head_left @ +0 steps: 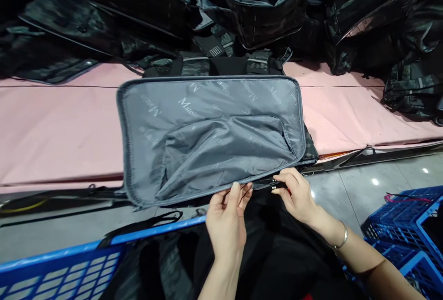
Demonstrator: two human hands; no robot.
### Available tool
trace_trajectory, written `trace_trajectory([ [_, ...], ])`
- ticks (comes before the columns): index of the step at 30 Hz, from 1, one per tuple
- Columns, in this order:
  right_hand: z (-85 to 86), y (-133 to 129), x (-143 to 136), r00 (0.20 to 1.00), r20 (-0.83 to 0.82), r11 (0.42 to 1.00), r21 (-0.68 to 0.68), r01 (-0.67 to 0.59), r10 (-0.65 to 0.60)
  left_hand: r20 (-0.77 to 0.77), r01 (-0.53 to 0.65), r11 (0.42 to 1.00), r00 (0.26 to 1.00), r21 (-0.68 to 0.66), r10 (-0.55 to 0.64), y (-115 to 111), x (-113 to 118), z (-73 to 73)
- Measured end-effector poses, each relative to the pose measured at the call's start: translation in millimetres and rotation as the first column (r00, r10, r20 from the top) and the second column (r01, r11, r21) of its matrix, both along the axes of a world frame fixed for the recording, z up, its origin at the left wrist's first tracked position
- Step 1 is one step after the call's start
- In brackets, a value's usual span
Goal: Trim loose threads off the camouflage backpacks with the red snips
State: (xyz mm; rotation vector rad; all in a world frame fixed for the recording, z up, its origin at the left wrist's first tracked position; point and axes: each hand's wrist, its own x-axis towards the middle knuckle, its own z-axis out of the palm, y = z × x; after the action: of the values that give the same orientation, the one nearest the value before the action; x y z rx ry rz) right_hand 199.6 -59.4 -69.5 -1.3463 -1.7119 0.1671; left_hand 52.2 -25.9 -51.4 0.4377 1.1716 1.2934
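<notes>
A backpack lies opened on the pink table, its grey printed lining panel (211, 134) facing up with a slack inner pocket. My left hand (226, 219) pinches the panel's near edge at the middle. Just to the right, my right hand (297, 196) grips a small black zipper pull (268, 183) on the same edge between thumb and fingers. A bracelet sits on my right wrist. The bag's camouflage outer side and straps (228, 62) show behind the panel.
Several dark camouflage bags (256, 9) are piled along the far side of the pink table (51, 120). A blue plastic crate (62, 267) holding dark fabric stands near left, another blue crate (404, 226) at right on the grey tiled floor.
</notes>
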Motion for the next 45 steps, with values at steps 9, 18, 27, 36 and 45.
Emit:
trace_trajectory([
  [9,13.3,17,2,0.983,0.17,0.998,-0.009,0.068,-0.065,-0.07,0.007,0.997,0.998,0.08,-0.001,6,1,0.4],
  [18,27.2,23,4,0.972,0.234,0.999,-0.028,-0.015,0.021,-0.075,0.006,0.996,0.997,0.088,0.001,7,-1,3.2],
  [27,31.8,31,2,0.952,0.299,0.997,-0.05,-0.057,0.069,-0.019,0.027,0.998,0.999,0.061,-0.026,9,-2,8.2],
  [36,26.4,35,2,0.963,0.253,0.996,-0.027,-0.087,0.091,-0.012,0.015,0.998,1.0,0.054,-0.014,9,-2,5.2],
  [45,30.3,34,3,0.971,0.217,0.993,-0.076,-0.089,0.103,-0.005,0.02,0.992,1.0,0.123,-0.02,7,-9,3.1],
])
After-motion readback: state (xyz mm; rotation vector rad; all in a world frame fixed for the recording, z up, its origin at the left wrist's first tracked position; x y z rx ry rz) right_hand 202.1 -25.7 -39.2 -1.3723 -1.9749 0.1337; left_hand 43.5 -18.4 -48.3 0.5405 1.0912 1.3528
